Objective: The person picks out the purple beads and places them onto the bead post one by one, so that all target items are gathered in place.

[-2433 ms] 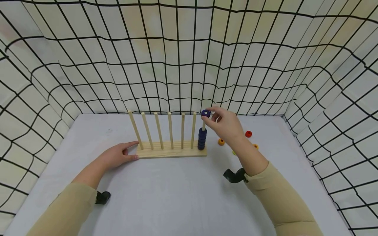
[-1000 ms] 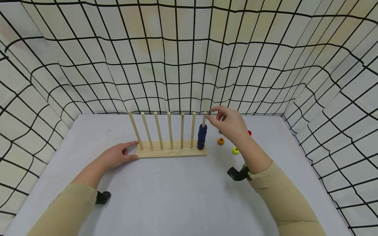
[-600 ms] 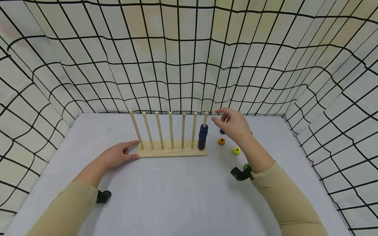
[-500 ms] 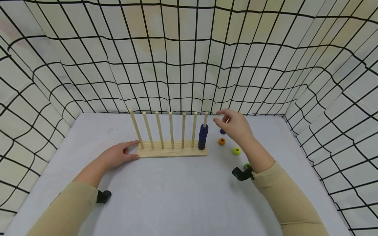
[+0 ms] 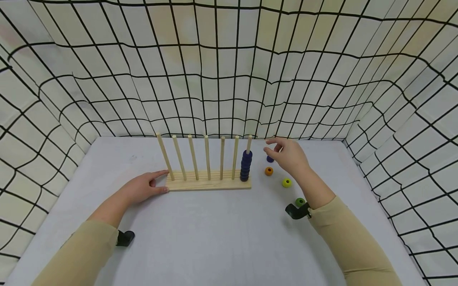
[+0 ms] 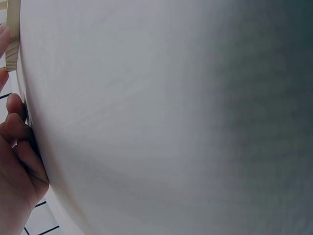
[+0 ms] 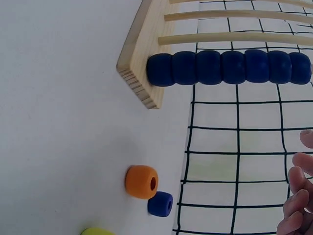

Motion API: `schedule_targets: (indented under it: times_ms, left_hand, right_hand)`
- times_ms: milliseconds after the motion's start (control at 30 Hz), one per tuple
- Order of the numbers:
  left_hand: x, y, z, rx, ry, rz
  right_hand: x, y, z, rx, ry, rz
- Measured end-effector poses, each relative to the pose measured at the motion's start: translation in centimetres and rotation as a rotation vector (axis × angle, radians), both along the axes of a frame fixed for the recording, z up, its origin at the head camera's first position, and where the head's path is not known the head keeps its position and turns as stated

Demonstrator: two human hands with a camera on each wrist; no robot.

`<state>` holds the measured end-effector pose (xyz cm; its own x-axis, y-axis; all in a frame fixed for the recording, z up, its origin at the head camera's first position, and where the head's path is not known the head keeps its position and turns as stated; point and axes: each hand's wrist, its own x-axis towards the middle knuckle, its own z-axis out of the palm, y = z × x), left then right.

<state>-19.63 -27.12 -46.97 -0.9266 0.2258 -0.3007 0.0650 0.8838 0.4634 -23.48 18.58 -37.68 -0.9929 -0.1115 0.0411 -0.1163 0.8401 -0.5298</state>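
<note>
A wooden pegboard (image 5: 207, 184) with several upright pegs stands mid-table. Its rightmost peg carries a stack of dark blue beads (image 5: 245, 165), seen close in the right wrist view. My left hand (image 5: 139, 188) grips the board's left end, thumb at the front edge and index finger at the back. My right hand (image 5: 288, 155) hovers right of the stack with fingers loosely bent and nothing held. Below its fingers lies a loose blue bead (image 5: 270, 159), partly hidden by the hand. An orange bead (image 7: 142, 181) sits beside that blue bead.
Further toward the front right lie a yellow bead (image 5: 286, 182) and a green bead (image 5: 299, 202), the latter close to the black wrist camera (image 5: 297, 211). A black net (image 5: 229, 79) over white walls encloses the back and sides of the white table (image 5: 207, 238).
My right hand has let a blue bead go onto the rightmost peg, where it rests on the stack. The hand then moved right and down. My left hand stays on the board.
</note>
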Motion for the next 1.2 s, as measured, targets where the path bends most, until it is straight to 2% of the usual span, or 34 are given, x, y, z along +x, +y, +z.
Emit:
schedule_targets:
  times_ms: [300, 633, 1200]
  left_hand:
    - [0.1, 0.0, 0.0, 0.002, -0.003, 0.003]
    - [0.1, 0.2, 0.2, 0.003, -0.006, 0.000]
    - [0.1, 0.0, 0.0, -0.008, -0.004, 0.003]
  right_hand:
    - [-0.6, 0.6, -1.3, 0.011, -0.040, 0.006]
    - [-2.0, 1.2, -3.4, 0.020, -0.106, -0.013]
    - [-4.2, 2.2, -5.9, 0.066, -0.234, -0.024]
